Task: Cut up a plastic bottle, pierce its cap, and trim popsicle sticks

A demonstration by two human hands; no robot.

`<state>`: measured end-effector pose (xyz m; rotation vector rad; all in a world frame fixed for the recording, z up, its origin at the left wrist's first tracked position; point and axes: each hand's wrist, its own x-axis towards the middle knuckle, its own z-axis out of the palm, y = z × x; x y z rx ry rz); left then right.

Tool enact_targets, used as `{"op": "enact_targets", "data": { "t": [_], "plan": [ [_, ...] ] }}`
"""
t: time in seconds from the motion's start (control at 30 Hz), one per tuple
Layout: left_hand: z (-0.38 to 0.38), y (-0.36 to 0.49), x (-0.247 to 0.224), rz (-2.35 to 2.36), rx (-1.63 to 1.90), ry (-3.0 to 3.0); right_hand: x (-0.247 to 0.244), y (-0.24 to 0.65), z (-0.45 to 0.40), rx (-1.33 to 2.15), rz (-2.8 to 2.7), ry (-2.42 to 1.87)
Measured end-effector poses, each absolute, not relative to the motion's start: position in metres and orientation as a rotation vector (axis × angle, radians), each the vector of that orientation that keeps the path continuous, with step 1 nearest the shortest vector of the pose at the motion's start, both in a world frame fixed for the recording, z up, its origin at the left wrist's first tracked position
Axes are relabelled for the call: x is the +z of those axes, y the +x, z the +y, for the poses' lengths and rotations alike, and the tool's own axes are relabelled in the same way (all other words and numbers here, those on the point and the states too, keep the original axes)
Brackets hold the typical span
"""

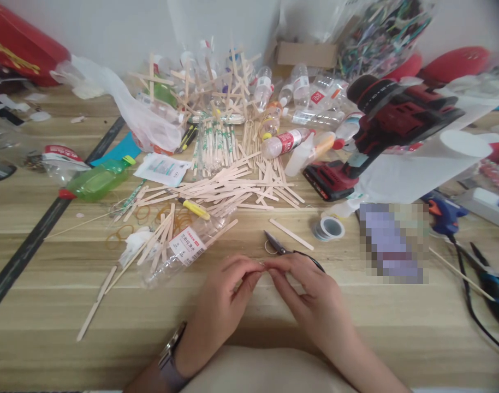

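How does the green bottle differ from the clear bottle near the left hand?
The green bottle is tinted, the clear bottle colourless. The clear bottle shows a white label, the green bottle none. Wooden sticks overlap the clear bottle in view, not the green bottle. Both lie on their sides.

scissors behind right hand | spool right of scissors | drill behind spool

your table has smooth, faintly shiny wood. near its far edge lie glossy clear plastic bottles; toward its left edge, a shiny green plastic bottle. you have matt raw-wood sticks, scissors with dark metal blades and, toward the right edge, a matt plastic drill.
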<state>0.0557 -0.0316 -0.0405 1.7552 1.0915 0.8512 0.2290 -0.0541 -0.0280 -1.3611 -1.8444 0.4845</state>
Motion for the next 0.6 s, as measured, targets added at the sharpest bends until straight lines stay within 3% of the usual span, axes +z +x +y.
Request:
{"op": "enact_targets", "data": {
  "t": [0.33, 0.6],
  "plan": [
    [-0.0340, 0.0570, -0.0409, 1.098, 0.772, 1.894, -0.0283, 0.2275, -0.0513, 0.202, -2.025, -1.315],
    [-0.0331, 0.0595, -0.0395, 1.152, 0.766, 1.683, -0.0300, 0.2240, -0.0520, -0.144, -2.132, -1.342]
  ]
}}
